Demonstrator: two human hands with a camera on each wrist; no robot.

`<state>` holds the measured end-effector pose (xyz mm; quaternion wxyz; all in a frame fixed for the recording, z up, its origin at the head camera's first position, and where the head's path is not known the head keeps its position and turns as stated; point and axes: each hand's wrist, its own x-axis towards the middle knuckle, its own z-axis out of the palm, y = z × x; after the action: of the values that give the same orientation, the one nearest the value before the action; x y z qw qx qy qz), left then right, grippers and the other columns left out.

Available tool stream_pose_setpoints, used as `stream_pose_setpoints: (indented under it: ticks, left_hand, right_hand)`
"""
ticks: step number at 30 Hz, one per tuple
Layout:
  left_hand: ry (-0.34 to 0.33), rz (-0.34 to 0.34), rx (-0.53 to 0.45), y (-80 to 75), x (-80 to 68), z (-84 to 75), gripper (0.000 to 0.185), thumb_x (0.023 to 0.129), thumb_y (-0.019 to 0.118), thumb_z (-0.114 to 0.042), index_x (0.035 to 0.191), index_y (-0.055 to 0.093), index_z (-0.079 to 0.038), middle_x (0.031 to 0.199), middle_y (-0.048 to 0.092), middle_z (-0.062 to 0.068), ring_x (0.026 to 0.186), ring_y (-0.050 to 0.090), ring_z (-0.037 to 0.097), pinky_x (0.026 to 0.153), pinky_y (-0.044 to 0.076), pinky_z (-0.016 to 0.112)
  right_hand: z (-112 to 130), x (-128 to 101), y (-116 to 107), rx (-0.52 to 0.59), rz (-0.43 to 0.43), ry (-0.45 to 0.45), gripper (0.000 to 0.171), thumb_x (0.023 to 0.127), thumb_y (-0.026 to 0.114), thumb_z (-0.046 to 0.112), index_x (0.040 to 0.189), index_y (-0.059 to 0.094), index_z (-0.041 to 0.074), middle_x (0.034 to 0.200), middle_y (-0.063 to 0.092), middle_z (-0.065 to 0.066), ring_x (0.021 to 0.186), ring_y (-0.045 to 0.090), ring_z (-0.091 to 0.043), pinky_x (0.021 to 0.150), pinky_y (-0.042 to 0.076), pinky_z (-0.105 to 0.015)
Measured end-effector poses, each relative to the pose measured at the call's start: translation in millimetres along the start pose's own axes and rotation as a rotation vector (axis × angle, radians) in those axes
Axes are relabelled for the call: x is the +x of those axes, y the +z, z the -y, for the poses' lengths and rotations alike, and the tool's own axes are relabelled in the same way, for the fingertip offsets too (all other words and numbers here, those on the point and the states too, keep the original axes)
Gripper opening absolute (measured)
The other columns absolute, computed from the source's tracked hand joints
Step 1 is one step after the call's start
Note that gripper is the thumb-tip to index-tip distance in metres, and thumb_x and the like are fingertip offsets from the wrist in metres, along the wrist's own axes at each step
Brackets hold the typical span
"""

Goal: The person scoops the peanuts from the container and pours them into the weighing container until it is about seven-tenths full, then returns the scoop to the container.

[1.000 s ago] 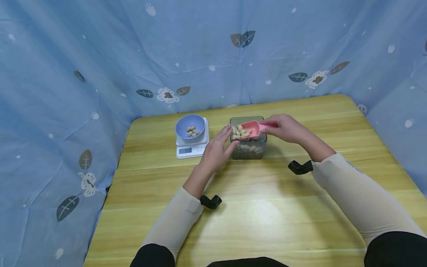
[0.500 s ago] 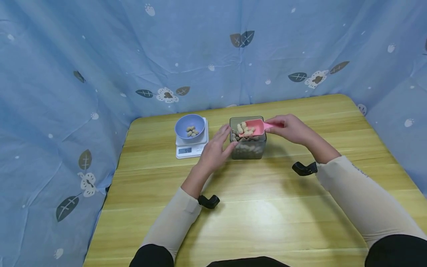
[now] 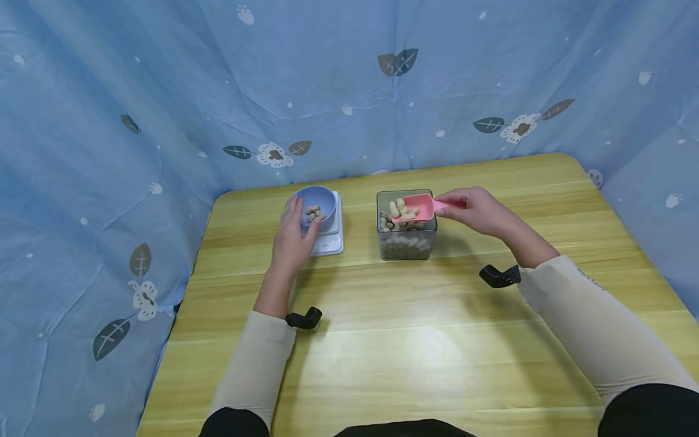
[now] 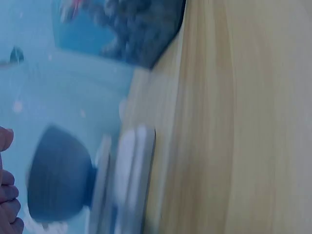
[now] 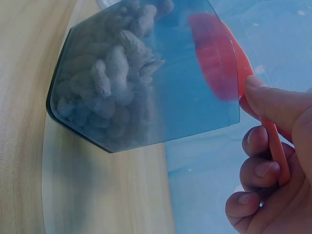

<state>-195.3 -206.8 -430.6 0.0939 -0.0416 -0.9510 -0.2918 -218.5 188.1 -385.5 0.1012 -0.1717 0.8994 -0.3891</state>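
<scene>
My right hand (image 3: pixel 475 209) holds a pink scoop (image 3: pixel 426 207) by its handle, with several peanuts (image 3: pixel 403 212) in its bowl. The scoop is over the mouth of a clear grey square container (image 3: pixel 405 255); peanuts fill its lower part. In the right wrist view, the scoop (image 5: pixel 214 58) shows through the container's upper wall, and thumb and fingers wrap the handle. At the left, my left hand (image 3: pixel 290 240) has its thumb and fingers spread beside a blue bowl (image 3: pixel 323 199) with several peanuts inside. That bowl stands on a white kitchen scale (image 3: pixel 330 244).
The wooden table (image 3: pixel 415 340) has a patterned blue curtain (image 3: pixel 349 79) along its far side and sides. Container and scale stand near the back edge, a gap between them. Black wrist cameras (image 3: pixel 304 318) sit on both forearms. My left hand covers the scale's display.
My left hand has left the container's side and moved left to the bowl. The scoop has shifted slightly right over the container, and fewer peanuts show in it.
</scene>
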Motion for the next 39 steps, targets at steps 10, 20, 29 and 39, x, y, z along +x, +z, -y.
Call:
stream_pose_setpoints:
  ticks: [10,20,29,39]
  left_hand:
    - [-0.112,0.005,-0.001,-5.6,3.6,33.5,0.071,0.102,0.048,-0.044,0.154,0.027,-0.001,0.165,0.015,0.012,0.152,0.014,0.030,0.123,0.018,0.050]
    - [-0.135,0.015,-0.018,-5.1,3.0,32.3,0.070,0.102,0.049,-0.042,0.155,0.025,-0.002,0.165,0.014,0.010,0.152,0.016,0.030,0.123,0.018,0.048]
    - [-0.131,0.025,-0.046,0.1,2.6,29.0,0.071,0.102,0.049,-0.042,0.155,0.025,-0.003,0.165,0.014,0.009,0.152,0.014,0.027,0.124,0.017,0.045]
    - [-0.135,0.018,-0.037,-1.6,2.2,29.1,0.071,0.101,0.048,-0.043,0.155,0.025,-0.003,0.165,0.016,0.010,0.152,0.015,0.027,0.124,0.018,0.044]
  right_hand:
    - [13,6,-3,0.010,-0.002,0.000,0.050,0.096,0.062,0.040,0.133,0.062,0.007,0.126,0.065,-0.018,0.108,0.063,-0.030,0.089,0.053,-0.048]
    - [67,51,16,0.034,0.021,-0.045,0.049,0.096,0.061,0.043,0.137,0.060,0.015,0.124,0.067,-0.009,0.091,0.057,-0.024,0.076,0.048,-0.038]
    - [104,91,65,-0.008,0.068,-0.057,0.042,0.098,0.061,0.033,0.134,0.062,0.012,0.126,0.068,-0.009,0.099,0.062,-0.022,0.087,0.053,-0.040]
    - [129,103,102,-0.507,-0.073,-0.332,0.022,0.096,0.065,0.023,0.113,0.074,0.014,0.096,0.070,-0.006,0.084,0.062,-0.025,0.075,0.053,-0.041]
